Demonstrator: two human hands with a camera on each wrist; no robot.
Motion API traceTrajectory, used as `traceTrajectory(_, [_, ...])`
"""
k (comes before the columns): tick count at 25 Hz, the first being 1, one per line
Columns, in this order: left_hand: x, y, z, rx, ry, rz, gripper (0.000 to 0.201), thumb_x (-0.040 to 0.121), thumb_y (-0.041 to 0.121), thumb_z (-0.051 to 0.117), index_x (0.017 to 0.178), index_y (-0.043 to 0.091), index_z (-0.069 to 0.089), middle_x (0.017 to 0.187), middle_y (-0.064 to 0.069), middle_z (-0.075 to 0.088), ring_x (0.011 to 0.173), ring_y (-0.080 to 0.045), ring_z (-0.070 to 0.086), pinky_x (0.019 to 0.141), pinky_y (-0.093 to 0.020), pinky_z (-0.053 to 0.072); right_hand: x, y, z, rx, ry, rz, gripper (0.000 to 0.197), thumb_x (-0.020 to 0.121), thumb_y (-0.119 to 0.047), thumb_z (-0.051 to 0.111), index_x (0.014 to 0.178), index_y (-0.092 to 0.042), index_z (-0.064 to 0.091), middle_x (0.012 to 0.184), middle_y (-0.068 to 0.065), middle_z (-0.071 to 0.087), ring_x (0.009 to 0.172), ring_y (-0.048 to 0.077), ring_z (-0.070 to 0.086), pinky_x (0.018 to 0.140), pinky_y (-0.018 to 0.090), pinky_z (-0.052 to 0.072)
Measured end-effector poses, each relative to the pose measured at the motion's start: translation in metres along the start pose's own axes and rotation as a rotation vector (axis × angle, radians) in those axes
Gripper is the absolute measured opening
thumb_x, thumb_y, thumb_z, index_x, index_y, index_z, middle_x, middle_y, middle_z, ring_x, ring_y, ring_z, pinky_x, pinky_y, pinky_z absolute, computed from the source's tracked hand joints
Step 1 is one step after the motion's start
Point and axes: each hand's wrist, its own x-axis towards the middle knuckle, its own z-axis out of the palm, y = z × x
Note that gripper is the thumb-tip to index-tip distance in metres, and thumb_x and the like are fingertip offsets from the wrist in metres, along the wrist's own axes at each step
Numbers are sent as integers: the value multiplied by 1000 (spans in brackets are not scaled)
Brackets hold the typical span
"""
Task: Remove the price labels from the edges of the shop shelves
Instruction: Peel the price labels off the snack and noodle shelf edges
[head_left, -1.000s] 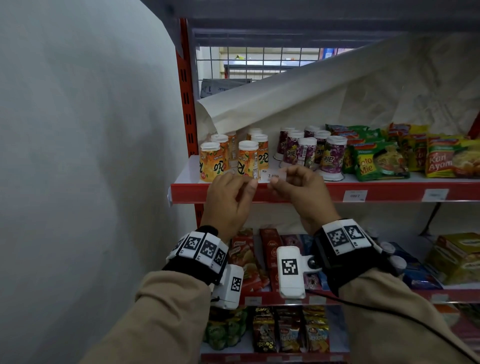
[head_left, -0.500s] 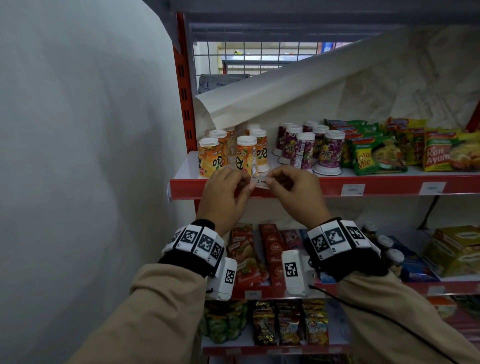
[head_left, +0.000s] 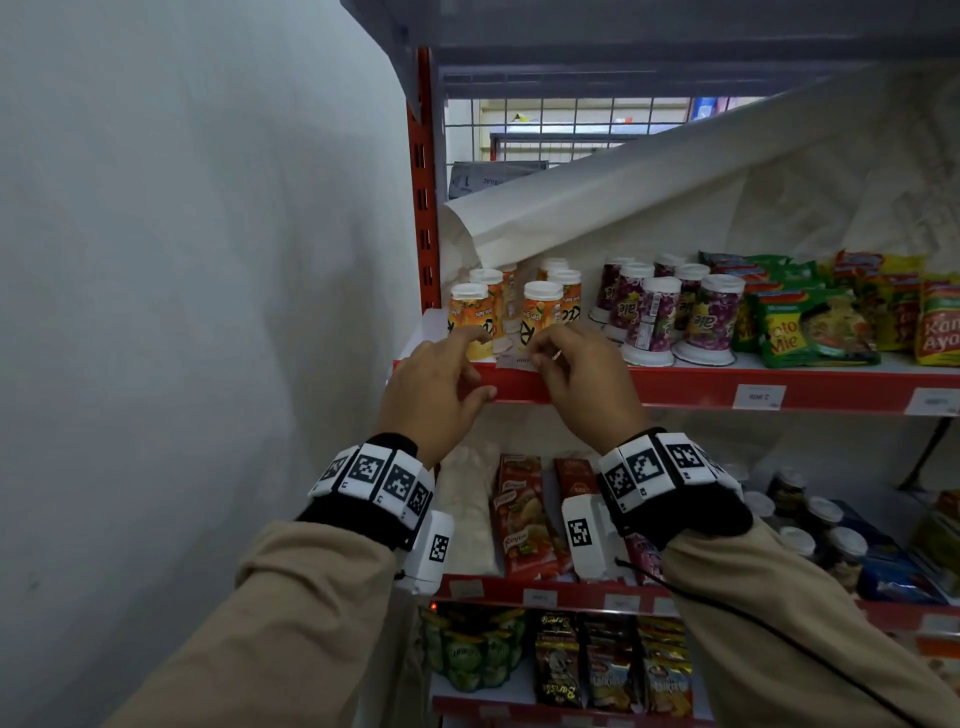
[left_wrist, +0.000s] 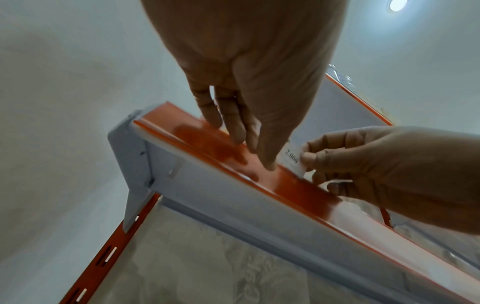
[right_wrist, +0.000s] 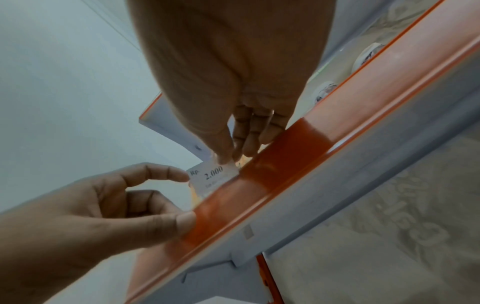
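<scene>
The right hand (right_wrist: 223, 82) pinches the price label (right_wrist: 213, 176) above the shelf edge (right_wrist: 280, 164); the left hand (right_wrist: 91, 216), loosely curled, seems to press its thumb on it.

Glossy red plastic shelf strip (right_wrist: 272, 174)

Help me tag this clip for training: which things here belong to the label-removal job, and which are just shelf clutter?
Part of the job:
- price label reading 2.000, pinched by the right hand
- red shelf edge
- left hand, thumb on that edge
- two more labels further right

Just there:
- orange cups
- purple cups
- noodle packets
- white paper sheet
</scene>
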Motion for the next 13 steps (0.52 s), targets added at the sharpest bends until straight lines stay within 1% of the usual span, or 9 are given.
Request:
traceTrajectory(1, [0, 1, 0, -13, -6, 6, 46, 80, 30, 73, 120, 31, 52, 82, 14, 59, 87, -15, 57, 77, -42, 52, -1, 1, 0, -31, -27, -20, 10, 89, -10, 59, 96, -11, 66, 95, 5, 59, 91, 23, 51, 78, 32, 40])
traceTrajectory(3, [-1, 1, 2, 75, 5, 60, 38, 82, 34, 70, 117, 31, 56, 88, 11, 58, 91, -16, 53, 80, -39, 48, -1, 1, -1, -93, -88, -51, 11, 89, -11, 59, 97, -12, 66, 95, 6, 59, 95, 25, 50, 79, 32, 37])
traceTrajectory(4, [-1, 2, 3, 133, 6, 79, 33, 84, 37, 68, 115, 30, 59, 92, 8, 58, 92, -17, 52, 81, -38, 44, -1, 1, -2, -118, -121, -60, 11, 89, -11, 59, 98, -12, 66, 95, 6, 60, 96, 25, 49, 80, 32, 37])
traceTrajectory(6, [0, 3, 7, 207, -13, 73, 27, 86, 41, 64, 111, 30, 62, 98, 4, 55, 95, -19, 49, 80, -34, 33, 0, 1, -4, -141, -170, -65, 12, 90, -13, 59, 99, -12, 66, 96, 6, 61, 97, 26, 49, 81, 33, 38])
traceTrajectory(8, [0, 4, 11, 258, -25, 51, 23, 88, 41, 61, 109, 31, 63, 100, 4, 54, 98, -19, 47, 79, -30, 22, 0, 0, -7, -139, -203, -59, 12, 88, -16, 62, 99, -13, 66, 96, 5, 59, 97, 24, 50, 82, 33, 41])
traceTrajectory(9, [0, 3, 12, 274, -26, 49, 21, 89, 40, 60, 108, 31, 63, 101, 4, 54, 98, -19, 47, 78, -29, 19, 0, -1, -10, -145, -220, -58, 13, 86, -17, 65, 98, -13, 66, 95, 4, 58, 96, 24, 50, 82, 34, 42])
traceTrajectory(11, [1, 1, 13, 287, -24, 57, 18, 90, 38, 59, 106, 30, 64, 100, 4, 54, 97, -19, 47, 77, -29, 17, 1, -1, -12, -180, -262, -54, 13, 84, -17, 68, 96, -14, 66, 93, 2, 54, 95, 24, 51, 82, 35, 44])
traceTrajectory(13, [1, -1, 13, 292, -21, 66, 17, 90, 37, 60, 104, 29, 65, 98, 4, 53, 95, -19, 47, 77, -30, 19, 3, -2, -13, -214, -288, -43, 11, 84, -16, 67, 94, -14, 67, 94, 2, 53, 97, 25, 50, 81, 33, 42])
